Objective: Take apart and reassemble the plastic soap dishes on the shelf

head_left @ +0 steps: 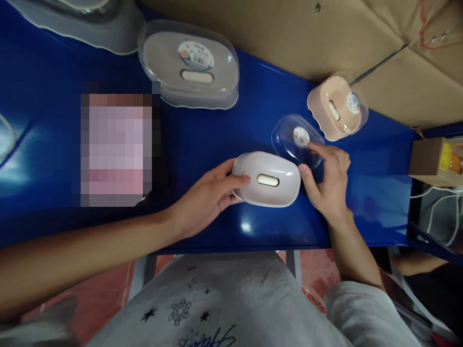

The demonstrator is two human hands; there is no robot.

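My left hand [217,185] is closed around the left end of a small pale grey oval plastic box [284,193]. The box has a cream oblong handle set in a slot on its top. Just behind it lies a clear plastic lid [287,137] with a round sticker. My right hand [331,180] has thumb and index finger apart. Its index fingertip touches the lid near the sticker, and the thumb tip is by the right end of the box. The remaining fingers are partly hidden behind the hand.
On the blue table [217,132] stand a larger grey box under a clear cover [170,58], a peach box [325,96] and another covered container [90,24]. A blurred-out object [119,149] lies left. Brown cardboard [289,33] lines the back. Another person's arm [419,264] shows at lower right.
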